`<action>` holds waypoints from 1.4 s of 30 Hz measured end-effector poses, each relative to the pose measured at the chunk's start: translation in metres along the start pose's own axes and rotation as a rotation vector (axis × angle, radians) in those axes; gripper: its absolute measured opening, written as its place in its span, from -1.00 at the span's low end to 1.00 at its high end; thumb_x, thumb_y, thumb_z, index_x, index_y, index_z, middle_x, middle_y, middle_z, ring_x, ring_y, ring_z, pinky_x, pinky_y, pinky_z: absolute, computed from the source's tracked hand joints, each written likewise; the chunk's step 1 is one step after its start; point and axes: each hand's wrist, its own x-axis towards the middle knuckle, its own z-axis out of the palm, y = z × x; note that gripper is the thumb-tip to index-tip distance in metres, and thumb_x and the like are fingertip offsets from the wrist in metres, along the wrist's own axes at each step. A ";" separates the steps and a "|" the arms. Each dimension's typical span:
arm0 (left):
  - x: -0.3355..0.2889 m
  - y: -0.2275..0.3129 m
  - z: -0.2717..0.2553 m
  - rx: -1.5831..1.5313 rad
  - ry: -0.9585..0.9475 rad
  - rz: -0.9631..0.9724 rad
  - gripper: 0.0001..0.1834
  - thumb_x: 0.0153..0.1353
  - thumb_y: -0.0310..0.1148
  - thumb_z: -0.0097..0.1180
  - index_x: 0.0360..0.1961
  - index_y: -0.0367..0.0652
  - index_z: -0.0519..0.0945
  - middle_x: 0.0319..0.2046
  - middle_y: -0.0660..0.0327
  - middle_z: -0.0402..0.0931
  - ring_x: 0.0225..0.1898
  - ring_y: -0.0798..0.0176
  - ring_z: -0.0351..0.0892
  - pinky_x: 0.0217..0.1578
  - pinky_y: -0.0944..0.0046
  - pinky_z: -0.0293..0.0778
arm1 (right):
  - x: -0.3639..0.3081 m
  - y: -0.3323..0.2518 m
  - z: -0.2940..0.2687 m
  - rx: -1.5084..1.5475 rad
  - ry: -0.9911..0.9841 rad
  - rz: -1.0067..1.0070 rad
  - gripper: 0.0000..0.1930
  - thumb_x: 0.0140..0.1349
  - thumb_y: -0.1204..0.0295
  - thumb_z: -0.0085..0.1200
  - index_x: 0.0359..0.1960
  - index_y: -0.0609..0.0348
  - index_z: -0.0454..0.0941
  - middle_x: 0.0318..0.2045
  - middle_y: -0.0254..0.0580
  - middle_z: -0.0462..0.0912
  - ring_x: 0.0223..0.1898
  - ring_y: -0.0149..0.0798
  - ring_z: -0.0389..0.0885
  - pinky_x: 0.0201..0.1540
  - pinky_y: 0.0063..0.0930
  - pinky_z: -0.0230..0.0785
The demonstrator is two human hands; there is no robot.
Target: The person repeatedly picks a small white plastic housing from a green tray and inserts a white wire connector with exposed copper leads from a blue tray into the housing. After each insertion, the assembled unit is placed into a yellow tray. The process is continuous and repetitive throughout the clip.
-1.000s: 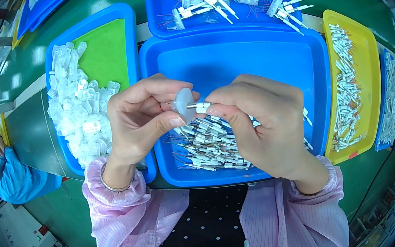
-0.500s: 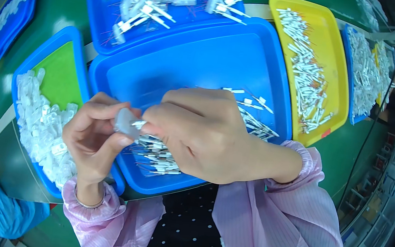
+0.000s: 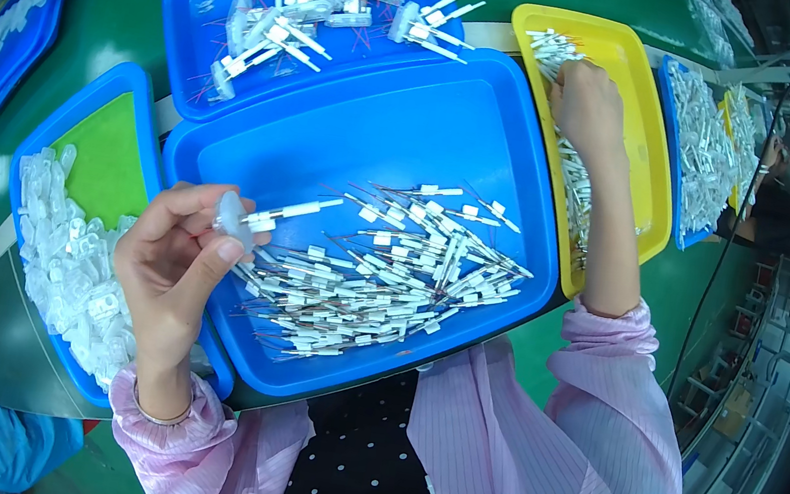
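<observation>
Meanwhile, left hand (image 3: 173,261) pinching a clear cap (image 3: 230,217) with a white pin (image 3: 291,209) stuck in it, held over the left edge of the big blue tray (image 3: 371,132); right hand (image 3: 587,102) reaching into the yellow tray (image 3: 632,68) right of that tray, fingers curled down among white pins (cannot tell whether anything is gripped). Could well lose the half-seated pin into the loose pile (image 3: 381,275) if the pinch slackens.

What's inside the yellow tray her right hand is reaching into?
The yellow tray holds a row of small white pin parts. The right hand covers some, so what its fingers grasp is hidden.
</observation>
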 end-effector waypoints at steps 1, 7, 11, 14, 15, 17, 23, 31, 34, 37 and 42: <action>0.000 0.001 -0.001 -0.025 0.009 -0.017 -0.69 0.02 -0.64 0.05 -0.15 -0.42 0.41 -0.31 0.06 0.48 -0.36 0.25 0.55 -0.31 0.31 0.52 | 0.002 -0.001 0.002 -0.022 -0.006 -0.031 -0.93 -0.14 0.55 0.01 -0.59 0.30 0.49 -0.56 0.09 0.53 -0.44 0.07 0.52 -0.32 -0.18 0.37; 0.006 -0.006 -0.005 -0.321 -0.046 -0.043 -0.71 0.08 -0.57 0.03 -0.14 -0.42 0.40 -0.27 0.01 0.48 -0.34 0.16 0.57 -0.39 0.37 0.49 | 0.012 0.008 -0.019 0.181 0.007 -0.077 -0.88 -0.22 0.50 0.02 -0.57 0.28 0.49 -0.63 0.06 0.53 -0.52 0.03 0.55 -0.43 -0.23 0.39; 0.009 -0.007 -0.006 -0.576 -0.106 -0.087 -0.63 0.09 -0.56 0.02 -0.05 -0.43 0.34 -0.22 -0.03 0.45 -0.27 0.10 0.55 -0.37 0.35 0.50 | -0.013 -0.024 -0.064 0.733 0.126 0.174 -0.94 -0.10 0.56 0.04 -0.54 0.28 0.47 -0.74 -0.27 0.48 -0.67 -0.52 0.43 -0.56 -0.61 0.31; 0.009 -0.013 -0.009 -0.689 -0.140 -0.084 -0.58 0.07 -0.59 0.02 -0.01 -0.43 0.30 -0.19 -0.04 0.42 -0.22 0.07 0.52 -0.32 0.33 0.52 | -0.046 -0.085 -0.107 1.433 0.010 0.074 -0.94 0.09 0.57 0.00 -0.42 0.32 0.44 -0.63 -0.21 0.52 -0.63 -0.46 0.49 -0.61 -0.69 0.31; 0.009 -0.014 -0.009 -0.719 -0.152 -0.078 -0.58 0.07 -0.60 0.03 -0.01 -0.42 0.29 -0.18 -0.04 0.41 -0.21 0.06 0.52 -0.31 0.32 0.53 | -0.056 -0.101 -0.116 1.622 -0.086 0.006 -0.92 0.09 0.58 0.01 -0.41 0.36 0.43 -0.59 -0.10 0.54 -0.62 -0.40 0.53 -0.60 -0.64 0.38; 0.008 -0.015 -0.009 -0.741 -0.163 -0.051 -0.57 0.06 -0.61 0.03 -0.01 -0.42 0.29 -0.17 -0.05 0.39 -0.19 0.05 0.51 -0.29 0.31 0.54 | -0.074 -0.129 -0.123 1.901 -0.196 -0.008 -0.92 0.03 0.62 0.06 -0.43 0.37 0.45 -0.58 -0.07 0.54 -0.61 -0.39 0.52 -0.60 -0.64 0.37; 0.007 -0.012 -0.005 -0.699 -0.179 -0.003 -0.58 0.05 -0.60 0.04 -0.03 -0.39 0.29 -0.18 -0.07 0.39 -0.19 0.05 0.51 -0.31 0.29 0.54 | -0.079 -0.160 -0.111 1.902 -0.165 -0.168 -0.88 -0.09 0.67 0.17 -0.47 0.36 0.52 -0.53 -0.09 0.55 -0.52 -0.41 0.45 -0.48 -0.65 0.26; 0.007 -0.010 -0.005 -0.661 -0.169 0.021 -0.58 0.04 -0.58 0.07 -0.05 -0.39 0.30 -0.22 -0.06 0.42 -0.21 0.08 0.51 -0.34 0.30 0.54 | -0.081 -0.164 -0.103 1.682 -0.059 -0.243 -0.86 -0.13 0.68 0.20 -0.48 0.35 0.53 -0.55 -0.10 0.55 -0.53 -0.39 0.48 -0.49 -0.62 0.26; 0.007 -0.011 -0.006 -0.610 -0.151 0.030 -0.59 0.04 -0.57 0.07 -0.05 -0.39 0.30 -0.21 -0.06 0.42 -0.22 0.09 0.52 -0.35 0.31 0.54 | -0.080 -0.163 -0.111 1.515 0.078 -0.378 -0.83 -0.19 0.66 0.23 -0.48 0.35 0.54 -0.59 -0.06 0.54 -0.60 -0.35 0.50 -0.56 -0.61 0.27; 0.006 -0.011 -0.005 -0.580 -0.135 0.045 -0.59 0.05 -0.56 0.08 -0.06 -0.40 0.30 -0.21 -0.05 0.42 -0.23 0.09 0.53 -0.36 0.32 0.54 | -0.083 -0.168 -0.112 1.512 0.151 -0.407 -0.81 -0.20 0.65 0.24 -0.47 0.36 0.55 -0.59 -0.05 0.54 -0.61 -0.34 0.51 -0.60 -0.63 0.27; 0.005 -0.009 -0.004 -0.550 -0.124 0.053 -0.59 0.04 -0.58 0.08 -0.07 -0.41 0.30 -0.22 -0.06 0.43 -0.23 0.08 0.53 -0.36 0.33 0.55 | -0.084 -0.166 -0.113 1.364 0.231 -0.448 -0.80 -0.22 0.64 0.25 -0.47 0.37 0.54 -0.58 -0.06 0.52 -0.63 -0.33 0.49 -0.63 -0.63 0.27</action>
